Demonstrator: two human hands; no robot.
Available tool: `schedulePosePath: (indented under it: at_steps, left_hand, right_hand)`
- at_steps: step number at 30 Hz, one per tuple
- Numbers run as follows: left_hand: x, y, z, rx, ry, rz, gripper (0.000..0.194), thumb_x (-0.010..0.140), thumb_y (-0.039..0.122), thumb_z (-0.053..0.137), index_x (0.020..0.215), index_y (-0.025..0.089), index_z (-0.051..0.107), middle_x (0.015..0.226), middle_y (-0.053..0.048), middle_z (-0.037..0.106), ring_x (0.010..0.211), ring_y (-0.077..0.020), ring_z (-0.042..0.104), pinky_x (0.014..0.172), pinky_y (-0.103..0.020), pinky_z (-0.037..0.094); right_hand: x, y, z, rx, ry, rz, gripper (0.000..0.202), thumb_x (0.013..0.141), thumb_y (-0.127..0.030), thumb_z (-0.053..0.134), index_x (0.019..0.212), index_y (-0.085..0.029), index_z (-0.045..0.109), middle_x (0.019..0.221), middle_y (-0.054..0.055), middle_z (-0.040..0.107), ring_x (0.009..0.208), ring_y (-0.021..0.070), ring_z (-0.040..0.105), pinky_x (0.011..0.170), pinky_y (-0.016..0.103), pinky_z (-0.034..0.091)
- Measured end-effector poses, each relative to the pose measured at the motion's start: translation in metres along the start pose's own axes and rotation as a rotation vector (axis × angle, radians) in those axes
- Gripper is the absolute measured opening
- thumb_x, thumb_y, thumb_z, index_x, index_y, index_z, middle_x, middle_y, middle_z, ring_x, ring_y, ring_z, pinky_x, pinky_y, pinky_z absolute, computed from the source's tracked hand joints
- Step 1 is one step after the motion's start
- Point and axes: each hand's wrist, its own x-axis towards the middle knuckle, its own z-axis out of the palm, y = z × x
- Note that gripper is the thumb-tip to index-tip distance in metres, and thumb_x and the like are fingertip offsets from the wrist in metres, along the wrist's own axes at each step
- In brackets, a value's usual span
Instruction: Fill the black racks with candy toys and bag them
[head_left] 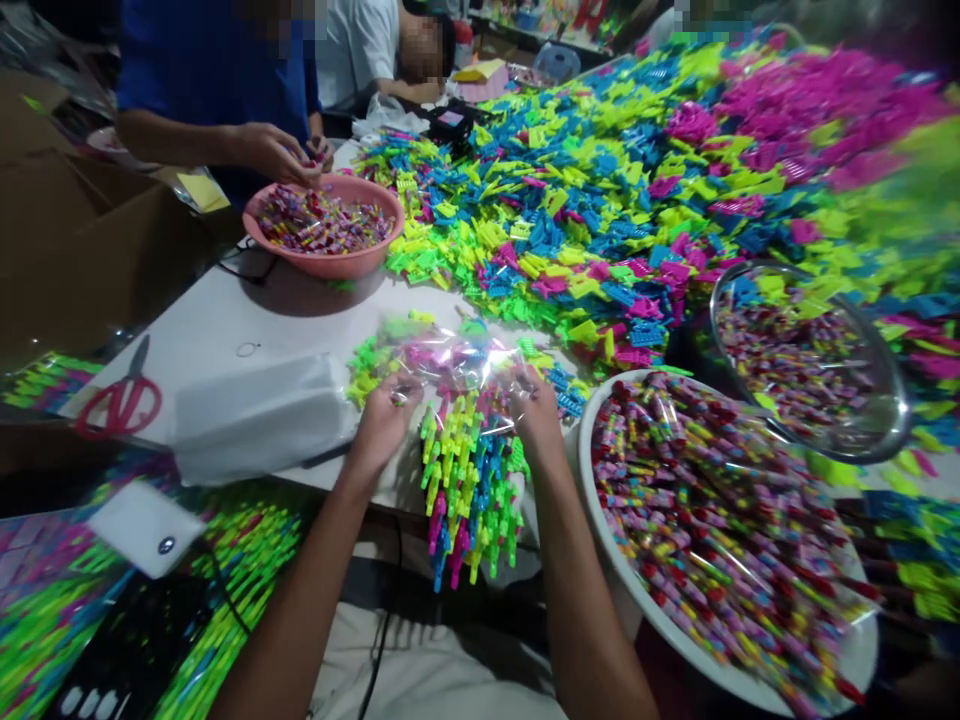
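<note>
My left hand point(388, 408) and my right hand point(535, 400) pinch the two upper sides of a clear plastic bag point(471, 362). Its shiny film is stretched between them. Below the film, neat rows of small plastic toy pieces point(472, 470) in yellow, green, blue and pink hang past the table edge, apparently inside the bag. Loose green pieces point(365, 368) lie just beyond my left hand. To the left is a stack of flat clear bags point(259, 415).
Red-handled scissors point(120, 405) lie at the table's left. A white tub point(600, 500) of wrapped candies stands at my right, a metal bowl point(896, 400) behind it. A co-worker's hand point(277, 152) is over a pink basin point(330, 262). Colourful pieces point(585, 220) are heaped across the table.
</note>
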Motion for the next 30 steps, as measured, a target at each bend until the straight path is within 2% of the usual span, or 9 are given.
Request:
schedulePosePath:
  at_steps: [2,4,7,10,16,20,23,27,30]
  left_hand:
    - [0.002,-0.019,-0.003,0.166,-0.057,-0.014,0.027,0.087,0.036,0.064,0.103,0.016,0.071,0.101,-0.007,0.076,0.091,-0.0218,0.069,0.089,-0.032,0.054]
    - [0.001,-0.031,-0.006,0.269,-0.115,-0.014,0.028,0.09,0.032,0.058,0.109,0.016,0.072,0.104,-0.008,0.077,0.093,-0.023,0.07,0.089,-0.032,0.053]
    - [-0.002,-0.038,-0.008,0.379,-0.132,-0.029,0.028,0.09,0.026,0.056,0.111,0.015,0.072,0.104,-0.01,0.078,0.095,-0.0257,0.071,0.089,-0.034,0.053]
    - [-0.004,-0.039,-0.01,0.476,-0.151,-0.046,0.03,0.089,0.022,0.055,0.113,0.017,0.073,0.102,-0.012,0.078,0.096,-0.0287,0.07,0.088,-0.036,0.05]
    - [-0.009,-0.03,-0.008,0.592,-0.285,-0.036,0.021,0.09,0.023,0.053,0.081,0.02,0.072,0.086,-0.011,0.077,0.086,-0.0296,0.068,0.078,-0.035,0.046]
    - [-0.014,-0.023,-0.006,0.589,-0.285,-0.01,0.021,0.088,0.021,0.053,0.086,0.018,0.074,0.093,-0.012,0.078,0.093,-0.0287,0.069,0.082,-0.034,0.047]
    - [-0.019,-0.023,-0.006,0.557,-0.271,-0.012,0.025,0.091,0.026,0.052,0.086,0.017,0.075,0.089,-0.011,0.079,0.091,-0.0285,0.069,0.083,-0.034,0.049]
    - [-0.028,-0.031,-0.012,0.512,-0.223,-0.015,0.035,0.095,0.036,0.049,0.088,0.016,0.077,0.086,-0.01,0.079,0.09,-0.0296,0.07,0.088,-0.037,0.052]
    - [-0.038,-0.039,-0.018,0.484,-0.175,-0.021,0.036,0.094,0.041,0.053,0.096,0.016,0.078,0.089,-0.01,0.079,0.092,-0.0307,0.07,0.093,-0.039,0.052]
  right_hand:
    - [0.007,0.02,0.0,-0.121,-0.028,0.031,0.039,0.09,-0.054,0.058,0.098,-0.019,0.073,0.089,0.006,0.074,0.079,0.0227,0.066,0.072,0.034,0.054]
    - [0.009,0.032,-0.001,-0.173,-0.064,0.028,0.039,0.089,-0.053,0.06,0.095,-0.018,0.075,0.084,0.007,0.074,0.078,0.0239,0.066,0.073,0.034,0.054]
    - [0.008,0.038,-0.005,-0.256,-0.145,0.036,0.032,0.088,-0.047,0.063,0.087,-0.019,0.077,0.082,0.007,0.076,0.08,0.0257,0.067,0.079,0.036,0.054]
    - [0.007,0.041,-0.007,-0.314,-0.2,0.047,0.024,0.088,-0.038,0.062,0.086,-0.02,0.078,0.085,0.008,0.078,0.085,0.0276,0.069,0.085,0.038,0.053]
    - [-0.001,0.044,-0.009,-0.351,-0.267,0.016,0.023,0.087,-0.031,0.057,0.088,-0.02,0.077,0.088,0.008,0.078,0.089,0.0285,0.069,0.092,0.039,0.052]
    - [-0.012,0.04,-0.011,-0.329,-0.279,-0.02,0.034,0.091,-0.031,0.051,0.11,-0.019,0.077,0.102,0.008,0.078,0.104,0.0289,0.068,0.099,0.041,0.05]
    - [-0.019,0.039,-0.009,-0.305,-0.266,-0.04,0.038,0.094,-0.03,0.048,0.12,-0.02,0.074,0.109,0.009,0.077,0.11,0.0278,0.067,0.101,0.04,0.049]
    - [-0.027,0.043,0.0,-0.28,-0.229,-0.043,0.028,0.096,-0.035,0.049,0.1,-0.019,0.072,0.094,0.008,0.073,0.096,0.0265,0.065,0.095,0.039,0.05]
    - [-0.035,0.047,0.008,-0.249,-0.202,-0.045,0.028,0.098,-0.041,0.048,0.088,-0.021,0.065,0.086,0.005,0.068,0.086,0.0247,0.061,0.089,0.039,0.05]
